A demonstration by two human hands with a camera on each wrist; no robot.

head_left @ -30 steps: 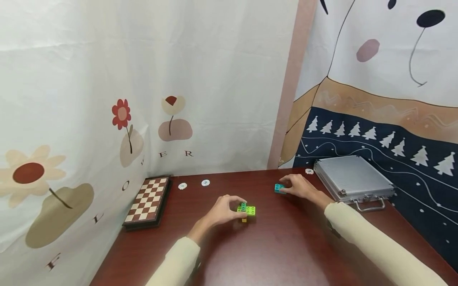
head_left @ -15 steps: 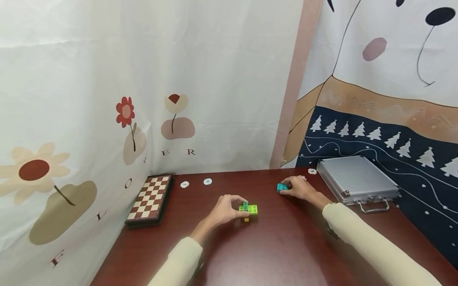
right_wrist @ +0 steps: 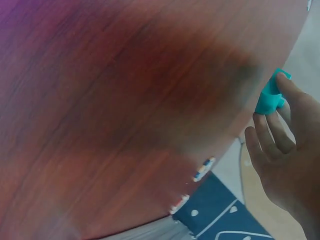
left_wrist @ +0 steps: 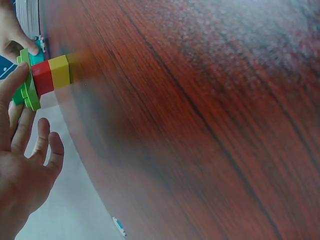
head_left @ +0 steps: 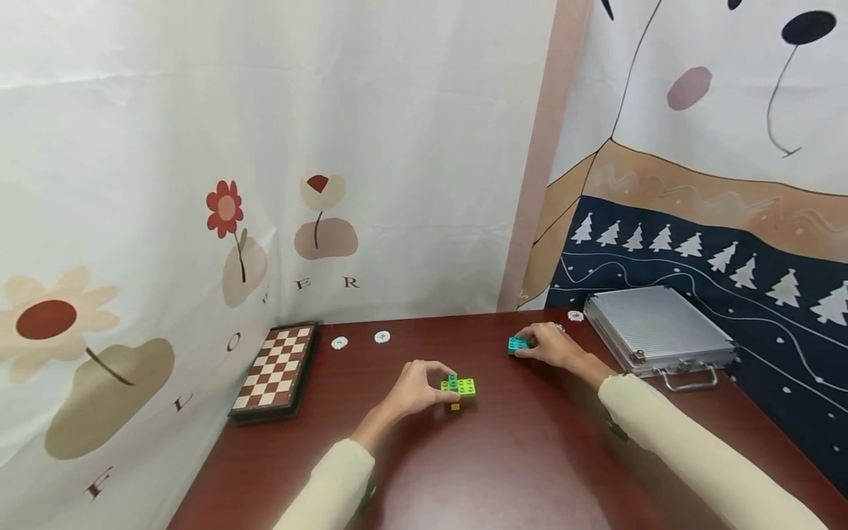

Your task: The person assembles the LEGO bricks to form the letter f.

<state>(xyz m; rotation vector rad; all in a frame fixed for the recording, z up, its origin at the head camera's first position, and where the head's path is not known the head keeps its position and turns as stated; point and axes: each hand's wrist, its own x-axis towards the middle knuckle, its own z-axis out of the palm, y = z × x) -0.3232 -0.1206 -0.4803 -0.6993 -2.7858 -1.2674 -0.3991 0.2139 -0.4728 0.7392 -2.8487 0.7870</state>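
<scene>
Thumb and fingers of my left hand (head_left: 414, 390) pinch a small stack of toy building bricks. A narrow green brick (head_left: 453, 381) tops it, across a lime-green brick (head_left: 467, 388); under these, the left wrist view shows a red brick (left_wrist: 43, 77) and a yellow brick (left_wrist: 60, 71) at the bottom. The stack stands upright, its base close over the table. Farther back and to the right, my right hand (head_left: 553, 346) pinches a teal brick (head_left: 516, 344). In the right wrist view the teal brick (right_wrist: 268, 100) has a rounded side, and fingertips cover part of it.
A chessboard box (head_left: 274, 372) lies at the table's left edge. Two round chips, a nearer-left chip (head_left: 339, 343) and another chip (head_left: 382, 337), lie along the back. A ribbed silver case (head_left: 662, 327) sits at right, beside a chip (head_left: 576, 316). Printed cloth walls back and left.
The head view has shifted slightly. The teal brick has turned a little in my right fingers, and a chip behind that hand now shows in part. My left hand keeps its hold on the stack.
</scene>
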